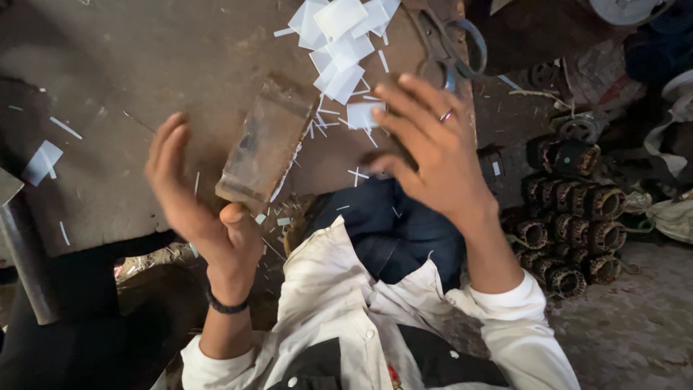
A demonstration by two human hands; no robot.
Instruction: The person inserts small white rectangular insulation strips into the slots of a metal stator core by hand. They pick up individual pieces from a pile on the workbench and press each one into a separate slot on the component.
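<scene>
White paper slips (pixel 339 43) could scatter off the surface (pixel 130 79) if my empty, spread hands, left (pixel 198 202) and right (pixel 429 152), brush them near the rusty block (pixel 263 144).

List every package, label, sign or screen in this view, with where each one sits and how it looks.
No packages, signs or screens show.
Blank white cards: loose rectangles heaped at the top middle of the dark wooden board.
Single white card: just under the right hand.
Small white patch: on a dark part right of that hand; possibly a label, too small to tell.
</scene>
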